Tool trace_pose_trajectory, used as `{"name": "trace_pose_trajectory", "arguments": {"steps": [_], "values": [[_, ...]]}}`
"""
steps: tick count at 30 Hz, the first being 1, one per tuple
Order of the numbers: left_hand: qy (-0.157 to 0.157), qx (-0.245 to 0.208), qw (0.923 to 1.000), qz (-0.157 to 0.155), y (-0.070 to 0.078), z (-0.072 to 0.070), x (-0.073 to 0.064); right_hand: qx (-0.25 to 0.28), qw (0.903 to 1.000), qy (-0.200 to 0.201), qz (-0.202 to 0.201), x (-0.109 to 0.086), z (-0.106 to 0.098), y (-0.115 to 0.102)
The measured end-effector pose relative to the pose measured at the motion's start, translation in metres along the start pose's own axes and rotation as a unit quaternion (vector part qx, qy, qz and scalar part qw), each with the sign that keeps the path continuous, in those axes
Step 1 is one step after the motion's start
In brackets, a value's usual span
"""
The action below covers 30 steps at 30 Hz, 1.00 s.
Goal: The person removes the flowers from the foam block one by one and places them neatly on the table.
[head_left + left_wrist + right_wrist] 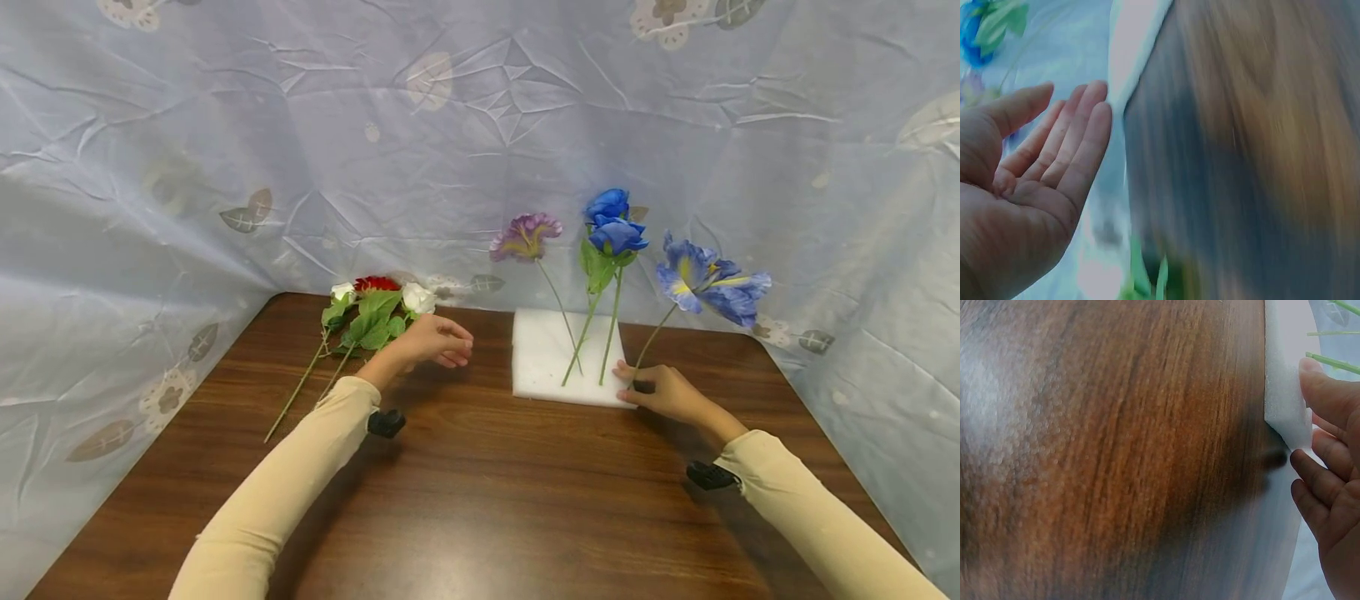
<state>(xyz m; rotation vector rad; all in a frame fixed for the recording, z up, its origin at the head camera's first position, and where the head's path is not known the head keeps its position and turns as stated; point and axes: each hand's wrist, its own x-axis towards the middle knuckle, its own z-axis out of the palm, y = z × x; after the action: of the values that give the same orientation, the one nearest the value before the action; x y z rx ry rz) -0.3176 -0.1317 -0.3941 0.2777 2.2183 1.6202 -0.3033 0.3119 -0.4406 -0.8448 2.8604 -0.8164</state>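
Note:
A white foam block (540, 358) stands on the table with flower stems rising from it. Two blue roses (618, 236) and a purple flower (525, 237) are stuck in it. My right hand (671, 393) grips its front right corner, the thumb (1313, 372) on the foam and the fingers around the side. A blue-violet iris (712, 279) leans right above this hand; its stem's foot is hidden there. My left hand (435, 340) hovers with relaxed fingers and nothing in them, beside a white rose (417, 298).
On the table's left lie another white rose (342, 292), a red flower (377, 284) and green leaves (372, 321), stems pointing toward the front left. A patterned grey-blue cloth (375, 167) hangs behind the brown wooden table (480, 492).

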Motion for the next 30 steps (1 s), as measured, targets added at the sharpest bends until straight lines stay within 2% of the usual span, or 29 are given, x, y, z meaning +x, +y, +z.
{"name": "trace_pose_trajectory", "arguments": {"steps": [7, 12, 19, 26, 30], "values": [[0.013, -0.032, 0.999, 0.026, 0.005, 0.052, 0.031, -0.009, 0.9999, 0.004, -0.005, 0.001, 0.001, -0.001], [0.006, -0.04, 0.9986, 0.035, 0.007, 0.079, 0.044, -0.005, 1.0, 0.001, -0.008, 0.0, -0.001, -0.003], [-0.006, -0.069, 0.9968, 0.04, 0.009, 0.101, 0.057, -0.007, 0.9999, -0.001, -0.008, 0.001, -0.003, -0.003], [0.002, -0.071, 0.9971, 0.029, 0.011, 0.119, 0.065, -0.018, 0.9995, 0.015, -0.021, 0.0, -0.001, -0.005], [0.003, -0.076, 0.9966, 0.03, 0.013, 0.127, 0.067, -0.018, 0.9996, 0.017, -0.012, 0.0, 0.0, -0.005]]}}
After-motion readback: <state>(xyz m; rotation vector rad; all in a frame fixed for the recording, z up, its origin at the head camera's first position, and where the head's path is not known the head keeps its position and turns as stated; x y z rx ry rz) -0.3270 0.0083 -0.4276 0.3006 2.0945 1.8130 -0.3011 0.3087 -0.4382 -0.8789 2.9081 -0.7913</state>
